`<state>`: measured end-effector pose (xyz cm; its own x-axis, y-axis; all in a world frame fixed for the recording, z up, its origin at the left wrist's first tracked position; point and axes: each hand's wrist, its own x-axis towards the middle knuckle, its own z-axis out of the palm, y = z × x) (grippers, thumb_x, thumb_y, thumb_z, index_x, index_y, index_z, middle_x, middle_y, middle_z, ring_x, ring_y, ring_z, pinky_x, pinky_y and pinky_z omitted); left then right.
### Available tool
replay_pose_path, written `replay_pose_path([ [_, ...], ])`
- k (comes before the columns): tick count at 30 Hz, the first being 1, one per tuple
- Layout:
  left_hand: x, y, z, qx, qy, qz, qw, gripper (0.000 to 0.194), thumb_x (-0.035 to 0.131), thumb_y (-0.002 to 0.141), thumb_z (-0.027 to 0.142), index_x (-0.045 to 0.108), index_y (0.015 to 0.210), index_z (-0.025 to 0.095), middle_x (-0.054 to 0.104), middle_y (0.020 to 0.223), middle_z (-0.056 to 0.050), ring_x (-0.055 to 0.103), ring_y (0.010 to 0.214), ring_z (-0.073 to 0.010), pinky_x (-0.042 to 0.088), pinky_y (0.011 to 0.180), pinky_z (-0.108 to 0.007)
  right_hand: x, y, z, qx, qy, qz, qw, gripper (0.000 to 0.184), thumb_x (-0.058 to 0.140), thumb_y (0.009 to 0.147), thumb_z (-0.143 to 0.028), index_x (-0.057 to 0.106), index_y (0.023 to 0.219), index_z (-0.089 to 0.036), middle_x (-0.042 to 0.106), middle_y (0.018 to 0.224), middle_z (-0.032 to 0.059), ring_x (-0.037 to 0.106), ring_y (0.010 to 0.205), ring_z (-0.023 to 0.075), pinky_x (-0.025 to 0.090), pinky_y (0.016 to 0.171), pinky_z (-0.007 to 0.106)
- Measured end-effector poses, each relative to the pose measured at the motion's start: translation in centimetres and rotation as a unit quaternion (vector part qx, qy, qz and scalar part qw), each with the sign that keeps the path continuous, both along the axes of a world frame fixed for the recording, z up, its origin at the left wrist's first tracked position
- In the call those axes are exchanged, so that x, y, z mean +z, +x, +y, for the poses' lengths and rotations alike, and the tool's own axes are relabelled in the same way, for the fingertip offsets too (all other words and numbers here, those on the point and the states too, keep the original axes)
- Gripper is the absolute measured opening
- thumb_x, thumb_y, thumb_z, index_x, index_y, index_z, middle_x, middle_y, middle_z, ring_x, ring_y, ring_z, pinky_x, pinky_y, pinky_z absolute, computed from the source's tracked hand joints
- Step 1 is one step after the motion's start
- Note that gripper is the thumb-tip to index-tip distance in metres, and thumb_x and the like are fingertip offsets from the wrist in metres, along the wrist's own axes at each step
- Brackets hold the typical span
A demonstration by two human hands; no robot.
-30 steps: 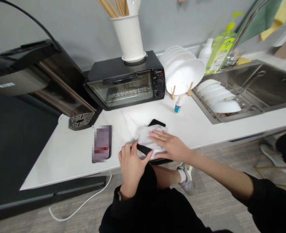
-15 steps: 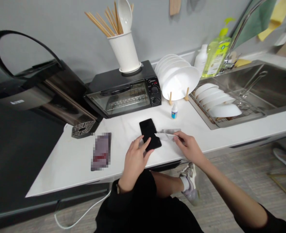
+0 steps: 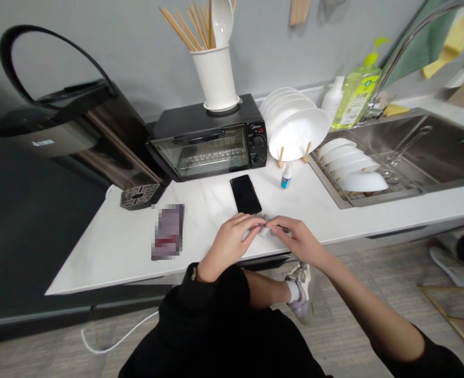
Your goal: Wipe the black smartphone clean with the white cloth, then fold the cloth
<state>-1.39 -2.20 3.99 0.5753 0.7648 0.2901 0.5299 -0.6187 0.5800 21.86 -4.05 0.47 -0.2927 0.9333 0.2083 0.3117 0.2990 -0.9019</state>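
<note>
A black smartphone (image 3: 245, 194) lies screen up on the white counter, just beyond my hands. My left hand (image 3: 234, 239) is closed, its thumb and fingertips pinching a thin, crumpled whitish wipe (image 3: 262, 231). From the other side my right hand (image 3: 295, 237) grips the same wipe, so the fingertips of both hands nearly meet. Much of the wipe is hidden by the fingers. A small white bottle with a blue label (image 3: 286, 177) stands upright to the right of the phone.
A pixelated dark flat item (image 3: 168, 231) lies on the counter's left. Behind stand a black water dispenser (image 3: 109, 142), a toaster oven (image 3: 212, 147) carrying a white chopstick holder (image 3: 216, 79), and racked plates (image 3: 295, 134). Bowls (image 3: 350, 165) sit over the sink (image 3: 448, 142) at right.
My left hand has left the phone and moved right to meet my right hand at the wipe. The wipe was stretched out over the phone's edge; now it is bunched between my fingers.
</note>
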Motion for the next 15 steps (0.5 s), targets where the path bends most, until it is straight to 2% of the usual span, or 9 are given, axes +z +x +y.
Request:
replay_pose_path([
  [1,0.1,-0.1,-0.4,0.008,-0.001,-0.007,1.000,0.023,0.052,0.106,0.032,0.073,0.113,0.025,0.075,0.107,-0.005,0.069,0.106,-0.0210,0.054,0.101,-0.037,0.3,-0.3,-0.1,0.005,0.000,0.005,1.000,0.031,0.051,0.106,-0.046,0.072,0.105,-0.023,0.075,0.098,0.0029,0.067,0.091,0.0194,0.050,0.082,0.029],
  [2,0.1,-0.3,-0.8,0.017,-0.002,-0.012,1.000,0.022,0.053,0.106,0.031,0.073,0.112,0.025,0.074,0.109,-0.005,0.068,0.109,-0.0211,0.053,0.103,-0.038,0.4,-0.7,-0.1,0.006,-0.001,0.010,1.000,0.032,0.048,0.107,-0.046,0.070,0.104,-0.023,0.073,0.094,0.0025,0.066,0.088,0.0189,0.050,0.081,0.029],
  [3,0.2,-0.4,-1.0,0.023,-0.008,-0.021,0.999,0.022,0.056,0.104,0.030,0.071,0.119,0.025,0.072,0.120,-0.007,0.065,0.118,-0.0222,0.051,0.108,-0.039,0.4,-1.0,0.0,0.007,-0.002,0.014,1.000,0.033,0.046,0.107,-0.046,0.068,0.103,-0.022,0.071,0.090,0.0019,0.064,0.085,0.0184,0.050,0.081,0.029],
  [5,0.2,-0.7,-1.2,0.012,-0.045,-0.039,0.998,0.040,0.065,0.100,0.031,0.060,0.139,0.026,0.062,0.142,-0.010,0.058,0.135,-0.0234,0.045,0.117,-0.039,0.1,-1.6,0.3,0.009,-0.004,0.024,1.000,0.033,0.044,0.108,-0.046,0.066,0.102,-0.023,0.067,0.088,0.0010,0.062,0.083,0.0180,0.050,0.081,0.030],
  [6,0.1,-0.8,-1.3,0.003,-0.070,-0.047,0.996,0.050,0.069,0.097,0.032,0.055,0.145,0.027,0.059,0.146,-0.010,0.057,0.135,-0.0232,0.045,0.117,-0.038,-0.2,-1.8,0.5,0.008,-0.005,0.030,1.000,0.032,0.043,0.108,-0.045,0.065,0.102,-0.023,0.066,0.089,0.0009,0.062,0.084,0.0181,0.050,0.083,0.030],
  [8,-0.2,-0.8,-1.3,0.000,-0.106,-0.055,0.993,0.058,0.077,0.090,0.033,0.055,0.143,0.028,0.064,0.135,-0.008,0.065,0.122,-0.0222,0.050,0.109,-0.035,-0.8,-2.3,0.8,-0.006,-0.006,0.043,0.999,0.028,0.043,0.108,-0.044,0.062,0.108,-0.024,0.066,0.095,0.0016,0.063,0.090,0.0188,0.051,0.088,0.032],
  [10,-0.9,-0.7,-1.4,0.033,-0.109,-0.060,0.992,0.043,0.078,0.089,0.031,0.063,0.129,0.026,0.069,0.116,-0.005,0.068,0.104,-0.0207,0.054,0.098,-0.034,-1.3,-2.7,1.0,-0.025,-0.006,0.053,0.998,0.025,0.049,0.105,-0.043,0.056,0.120,-0.024,0.064,0.104,0.0029,0.063,0.096,0.0195,0.052,0.091,0.032],
  [12,-1.6,-0.6,-1.3,0.075,-0.100,-0.072,0.990,0.023,0.071,0.094,0.029,0.065,0.115,0.023,0.070,0.105,-0.004,0.068,0.097,-0.0193,0.053,0.092,-0.033,-1.5,-3.1,0.9,-0.033,-0.006,0.057,0.998,0.036,0.059,0.099,-0.043,0.050,0.130,-0.025,0.062,0.109,0.0035,0.063,0.100,0.0198,0.053,0.092,0.032],
  [15,-2.6,-0.6,-1.2,0.104,-0.096,-0.085,0.986,0.009,0.066,0.097,0.029,0.065,0.101,0.021,0.071,0.095,-0.002,0.067,0.088,-0.0163,0.052,0.085,-0.028,-1.6,-3.8,0.7,-0.044,-0.004,0.052,0.998,0.037,0.064,0.096,-0.041,0.050,0.127,-0.025,0.062,0.100,0.0012,0.063,0.090,0.0180,0.054,0.082,0.029],
])
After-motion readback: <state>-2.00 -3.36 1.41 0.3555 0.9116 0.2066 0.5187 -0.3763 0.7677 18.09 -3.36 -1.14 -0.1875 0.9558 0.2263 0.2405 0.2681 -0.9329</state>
